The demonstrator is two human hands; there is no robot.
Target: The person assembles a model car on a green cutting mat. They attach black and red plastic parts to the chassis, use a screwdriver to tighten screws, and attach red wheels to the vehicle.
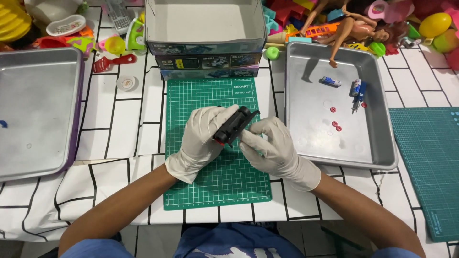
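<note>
Left hand (203, 136), gloved white, closed around the lower end of a small black toy part (234, 125), fingers wrapped from the left side, likely to steady it. Right hand (270, 143), gloved likewise, pinching the same part from the right, fingertips at its upper edge near the middle, apparently to work on it while the other hand braces. Part tilted, lower end with a red spot toward the left palm, upper end pointing up and to the right; held between both hands, raised over the green cutting mat (191, 191), not resting on it.

Just beyond the mat, stacked cardboard boxes (205, 48), the top one open. To the right, a metal tray (377, 143) with small red round pieces (334, 125), a blue toy piece (331, 81) and a small blue tool (357, 93), probably set there to keep loose bits together. To the left, another metal tray (38, 157). Further back, a jumble of colourful toys (382, 19).
</note>
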